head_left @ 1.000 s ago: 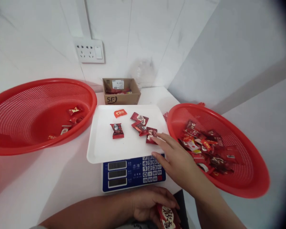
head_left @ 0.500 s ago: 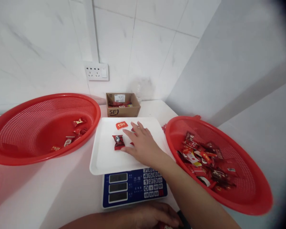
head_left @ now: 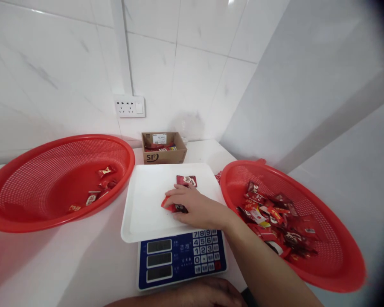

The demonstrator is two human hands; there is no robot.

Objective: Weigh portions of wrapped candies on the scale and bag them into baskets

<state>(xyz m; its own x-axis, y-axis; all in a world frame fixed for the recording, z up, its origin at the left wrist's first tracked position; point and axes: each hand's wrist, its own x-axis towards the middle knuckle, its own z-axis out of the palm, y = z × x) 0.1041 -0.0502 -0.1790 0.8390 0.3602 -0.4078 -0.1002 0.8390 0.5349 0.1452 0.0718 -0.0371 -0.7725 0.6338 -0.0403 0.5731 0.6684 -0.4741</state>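
1. in the head view the landmark is the white tray (head_left: 144, 204), which sits on top of a blue-fronted scale (head_left: 187, 261); the scale's number keys and three dark displays show just in front of the tray's near edge.
2. the right hand (head_left: 200, 207) lies low over the tray, right of its middle, half curled with the fingers bent down and a little apart; it covers a small cluster of wrapped sweets (head_left: 181, 208) and touches them, but i cannot tell how firmly it has hold of any.
3. a bright red packet (head_left: 167, 204) pokes out on the tray under those fingers.
4. one dark red packet with a pale patch and dark characters (head_left: 186, 181) lies flat on the tray, just past the hand towards the far edge.
5. the left hand (head_left: 213, 293) is nearer than the tray, past the scale's front, and cut off by the lower border; i cannot tell how far it is open or whether it has anything.
6. left of the tray stands a red mesh basket (head_left: 57, 168) with a few wrapped pieces (head_left: 92, 197) at the side nearest the tray.
7. right of the tray is a second red basket (head_left: 334, 243), tilted, holding a larger heap of red packets (head_left: 277, 213).
8. behind the tray is a small open carton (head_left: 173, 157) marked sf, with red packets inside; a socket panel (head_left: 130, 106) is on the wall above and left of it.
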